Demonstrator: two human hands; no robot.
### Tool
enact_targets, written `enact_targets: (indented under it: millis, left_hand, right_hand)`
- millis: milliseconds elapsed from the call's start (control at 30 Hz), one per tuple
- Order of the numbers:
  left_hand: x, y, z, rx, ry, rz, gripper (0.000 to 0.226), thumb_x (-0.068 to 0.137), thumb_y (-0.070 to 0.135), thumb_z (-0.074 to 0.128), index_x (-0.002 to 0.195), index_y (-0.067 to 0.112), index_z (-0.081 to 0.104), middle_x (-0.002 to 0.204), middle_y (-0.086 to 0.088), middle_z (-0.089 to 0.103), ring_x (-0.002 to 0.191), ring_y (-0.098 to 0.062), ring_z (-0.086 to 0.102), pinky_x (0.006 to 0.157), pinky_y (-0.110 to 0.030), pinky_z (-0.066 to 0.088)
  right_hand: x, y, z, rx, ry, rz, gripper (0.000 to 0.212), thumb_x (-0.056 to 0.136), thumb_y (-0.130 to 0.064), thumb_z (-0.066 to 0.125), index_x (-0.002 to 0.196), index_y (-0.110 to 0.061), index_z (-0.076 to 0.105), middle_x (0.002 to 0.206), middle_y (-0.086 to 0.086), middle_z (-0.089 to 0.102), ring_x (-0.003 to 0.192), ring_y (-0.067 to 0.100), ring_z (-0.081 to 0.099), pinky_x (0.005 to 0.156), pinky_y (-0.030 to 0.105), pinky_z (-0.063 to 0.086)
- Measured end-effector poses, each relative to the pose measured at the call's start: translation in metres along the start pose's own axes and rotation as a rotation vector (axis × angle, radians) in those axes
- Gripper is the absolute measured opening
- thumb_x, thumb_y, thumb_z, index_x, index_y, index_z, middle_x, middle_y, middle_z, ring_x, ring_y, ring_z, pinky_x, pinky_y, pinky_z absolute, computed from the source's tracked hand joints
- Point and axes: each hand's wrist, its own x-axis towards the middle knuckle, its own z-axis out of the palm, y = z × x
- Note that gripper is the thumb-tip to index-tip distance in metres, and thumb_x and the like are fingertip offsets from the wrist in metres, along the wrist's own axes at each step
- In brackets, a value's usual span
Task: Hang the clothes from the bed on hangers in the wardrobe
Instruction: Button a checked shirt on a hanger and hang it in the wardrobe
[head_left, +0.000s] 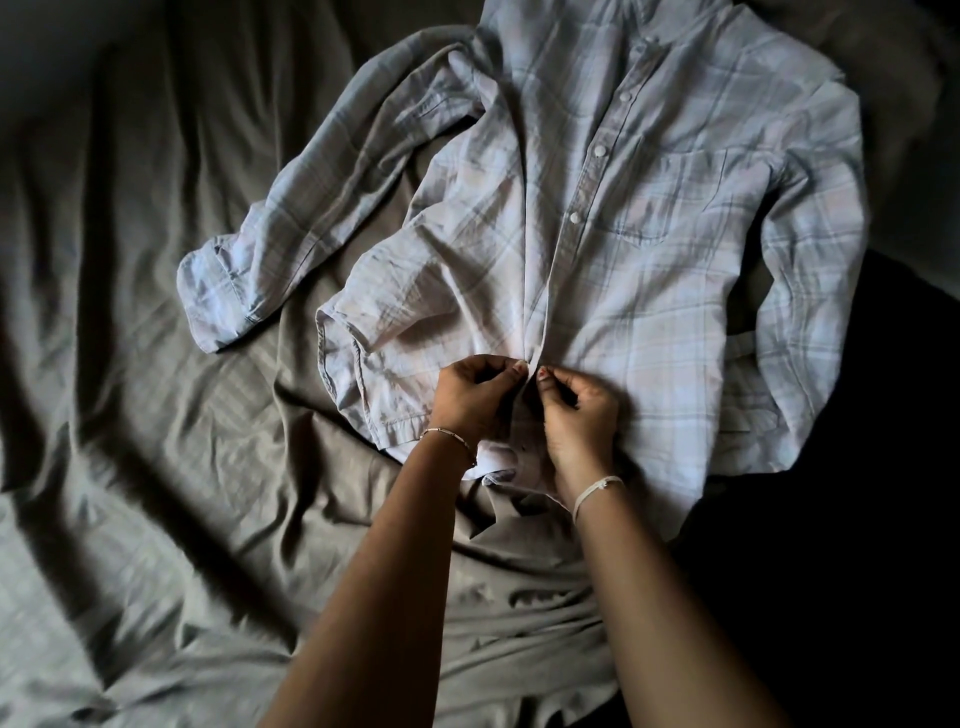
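Creased grey-brown sheeting (156, 415) is spread across the bed, with a darker, unlit patch (831, 545) at the near right. On it a long-sleeved shirt (649, 291) is laid flat, front side up. Its long axis runs from the collar at the far edge of the view down to the hem at the near side, tilted slightly so that the hem sits left of the collar. The cloth is pale, crossed by a faint plaid of blue-grey and pinkish lines. A row of white buttons (601, 151) is fastened down the upper placket, and a chest pocket (691, 197) is seen on the right panel. One sleeve (291, 208) is thrown out to the left with its cuff turned back, while the other lies along the right side of the body. The lower front of the shirt is reached from the near side by both hands. The left edge of the placket is pinched between thumb and fingers of the left hand (470, 395), and the facing edge is pinched by the right hand (576, 415), the fingertips almost meeting. A thin bracelet (449, 439) is worn on the left wrist and a pale band (597, 491) on the right.
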Motion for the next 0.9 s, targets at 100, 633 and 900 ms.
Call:
enact_targets:
  millis: [100,633,900]
  left_hand:
    - [0.0,0.005,0.0,-0.002,0.017,-0.034,0.009,0.087,0.006,0.067,0.078,0.005,0.067,0.06,-0.005,0.066,0.051,-0.013,0.062,0.051,-0.027,0.054]
    - [0.01,-0.003,-0.003,0.058,-0.031,-0.003,0.014,0.091,0.012,0.063,0.078,0.008,0.065,0.06,-0.001,0.067,0.05,-0.012,0.062,0.047,-0.026,0.054]
    - [0.018,-0.004,-0.006,0.263,-0.008,0.082,0.005,0.088,0.009,0.067,0.084,0.011,0.068,0.083,-0.015,0.07,0.081,-0.026,0.065,0.084,-0.049,0.056]
  right_hand:
    - [0.001,-0.003,0.001,0.048,-0.019,0.048,0.019,0.081,-0.003,0.072,0.076,-0.021,0.072,0.076,-0.002,0.071,0.07,0.012,0.064,0.076,0.03,0.056]
    - [0.005,-0.007,-0.003,0.119,-0.153,0.144,0.013,0.08,-0.008,0.075,0.073,-0.018,0.071,0.08,0.009,0.072,0.075,0.019,0.064,0.084,0.047,0.056]
    - [0.01,-0.017,-0.005,0.154,-0.206,0.247,0.007,0.083,-0.005,0.071,0.083,-0.012,0.072,0.077,0.006,0.071,0.073,0.017,0.063,0.086,0.043,0.054]
